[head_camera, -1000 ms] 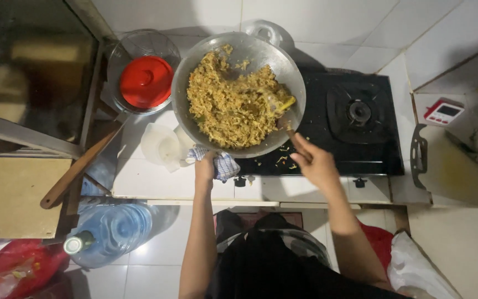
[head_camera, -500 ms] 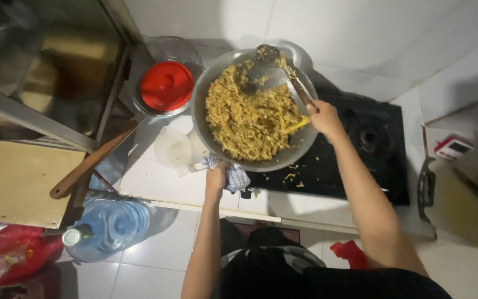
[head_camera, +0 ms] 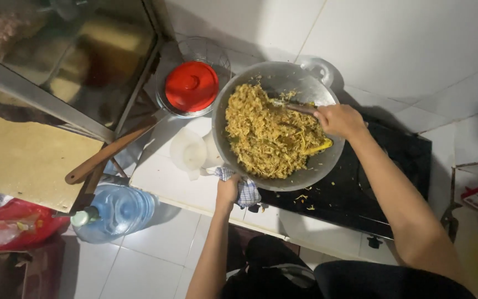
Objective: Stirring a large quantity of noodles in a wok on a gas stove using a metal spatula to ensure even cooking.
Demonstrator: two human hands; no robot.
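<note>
Since the earlier frame, the right hand has been drawn back from the far rim toward the middle of the wok, where it is closed around the handle of a utensil whose working end is buried in the yellow noodles. At the near edge, the left hand is clamped on the wok's rim through a checked cloth. The wok is held partly over the black stove and partly over the white tiled surface. Just beside it, a bowl with a red lid and a clear plastic jug are seen. On the floor below, a large water bottle is lying.
</note>
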